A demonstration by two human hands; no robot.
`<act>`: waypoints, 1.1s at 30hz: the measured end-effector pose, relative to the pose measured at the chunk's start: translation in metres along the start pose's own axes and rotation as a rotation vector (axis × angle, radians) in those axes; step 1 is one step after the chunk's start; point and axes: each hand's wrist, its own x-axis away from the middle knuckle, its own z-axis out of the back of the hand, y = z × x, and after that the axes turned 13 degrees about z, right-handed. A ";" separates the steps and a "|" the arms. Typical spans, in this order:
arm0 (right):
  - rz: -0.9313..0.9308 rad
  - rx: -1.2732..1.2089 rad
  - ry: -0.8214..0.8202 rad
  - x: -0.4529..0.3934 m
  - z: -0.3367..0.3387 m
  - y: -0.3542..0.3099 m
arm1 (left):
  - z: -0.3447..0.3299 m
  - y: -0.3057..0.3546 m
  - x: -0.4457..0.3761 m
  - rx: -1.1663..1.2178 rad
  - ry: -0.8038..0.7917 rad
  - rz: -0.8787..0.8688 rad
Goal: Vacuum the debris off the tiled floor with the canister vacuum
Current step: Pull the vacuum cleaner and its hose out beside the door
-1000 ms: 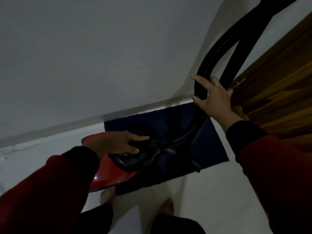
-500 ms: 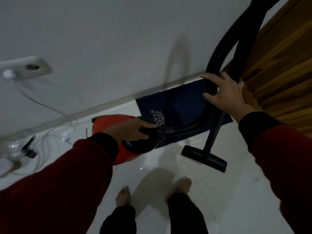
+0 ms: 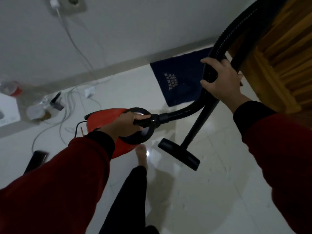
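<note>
A red canister vacuum (image 3: pixel 104 118) hangs off the floor, carried by its black handle in my left hand (image 3: pixel 125 123). Its ribbed black hose (image 3: pixel 184 111) curves right and up. My right hand (image 3: pixel 221 81) is closed around the hose and the black wand (image 3: pixel 201 119) together. The wand slopes down to the flat black floor nozzle (image 3: pixel 179 157), which sits close to the white tiled floor (image 3: pixel 194 200). Small dark specks dot the tiles around the nozzle.
A dark blue mat (image 3: pixel 179 81) lies by the wall, beside a wooden door (image 3: pixel 278 53). White cables (image 3: pixel 67 105), a wall socket (image 3: pixel 67 4), cups and a bottle (image 3: pixel 37 108) clutter the left. A dark phone (image 3: pixel 36 160) lies on the floor. My bare foot (image 3: pixel 141 155) stands near the nozzle.
I have carried the vacuum left and back, off the blue mat and onto open tile. The nozzle has come down into view by my foot. Both grips are unchanged.
</note>
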 end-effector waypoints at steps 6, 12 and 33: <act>-0.034 0.020 -0.044 0.121 -0.062 -0.037 | -0.104 -0.076 0.065 0.063 0.019 0.038; -0.002 0.054 -0.075 0.180 -0.151 -0.065 | -0.194 -0.151 0.073 0.134 -0.008 0.086; 0.327 0.038 0.081 0.182 -0.333 -0.128 | -0.304 -0.309 -0.039 0.616 0.000 -0.309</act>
